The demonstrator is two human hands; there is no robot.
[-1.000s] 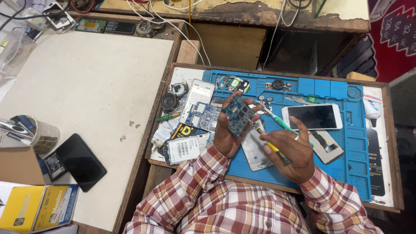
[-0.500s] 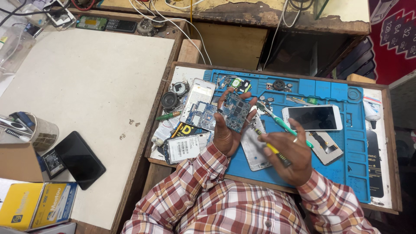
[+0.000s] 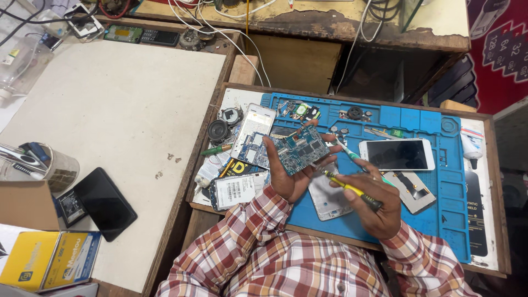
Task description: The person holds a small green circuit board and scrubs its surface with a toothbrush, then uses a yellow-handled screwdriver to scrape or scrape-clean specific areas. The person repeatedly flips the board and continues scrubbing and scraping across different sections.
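yellow box (image 3: 47,258): cut off by the left edge
small parts (image 3: 300,110): way too tiny to tell
blue mat (image 3: 451,214): middle hidden under the hands

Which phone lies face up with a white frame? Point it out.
The white-framed smartphone on the blue work mat, right of both hands. The black phone lies far left on the pale table.

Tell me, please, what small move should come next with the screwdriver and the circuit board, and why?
Probably ease the yellow screwdriver tip the last bit onto the circuit board. The left hand holds the board tilted above the blue mat, and the right hand points the tip at the board's lower right edge, seemingly just short of contact.
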